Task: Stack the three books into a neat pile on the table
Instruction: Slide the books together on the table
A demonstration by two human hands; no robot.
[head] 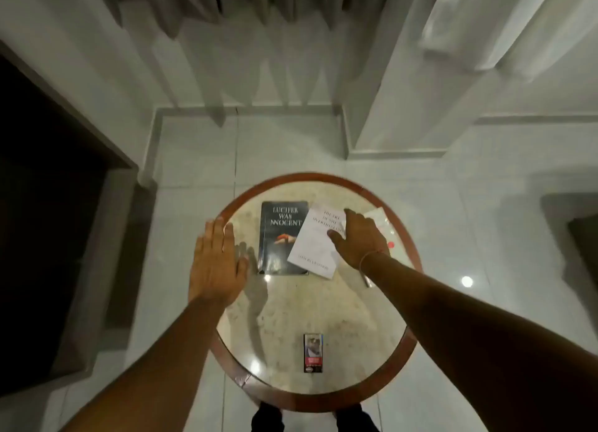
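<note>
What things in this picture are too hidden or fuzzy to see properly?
- Third book, head view: mostly hidden under the right hand and the white book; its cover can't be read.
- White book's title: partly covered by the right hand.
- Small box near the table edge: print too small to read.
- Left hand: blurred; touching the table or hovering, unclear.

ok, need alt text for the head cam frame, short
Seen from above, a person's right hand rests on a tilted white book overlapping a dark book on a round table, while the left hand hovers open at the table's left edge. A third, pale book lies partly hidden under the right hand.
</note>
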